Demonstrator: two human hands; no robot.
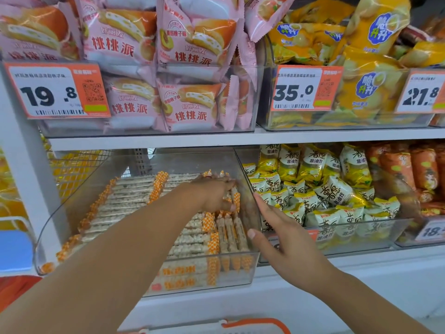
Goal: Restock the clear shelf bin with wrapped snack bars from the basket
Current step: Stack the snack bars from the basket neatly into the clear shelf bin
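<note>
While the head view is looking down into the lower shelf, the left hand is reaching deep into the clear shelf bin, its fingers curling down over a few wrapped snack bars standing on end against the bin's right wall; it appears to be gripping or pressing them into place, though the exact hold is partly hidden. Rows of the same bars are lying flat across the rest of the bin, filling it well toward the back. The right hand is hovering just outside that right wall, fingers straight and spread, holding nothing, thumb near the bin's edge as if steadying it. Only an orange rim of the basket is showing at the bottom edge; whether bars are left in it cannot be told. Judging by this, the step in hand is seating a fresh handful. Next, the left hand should be letting go without toppling the upright bars, then going back to the basket.
</note>
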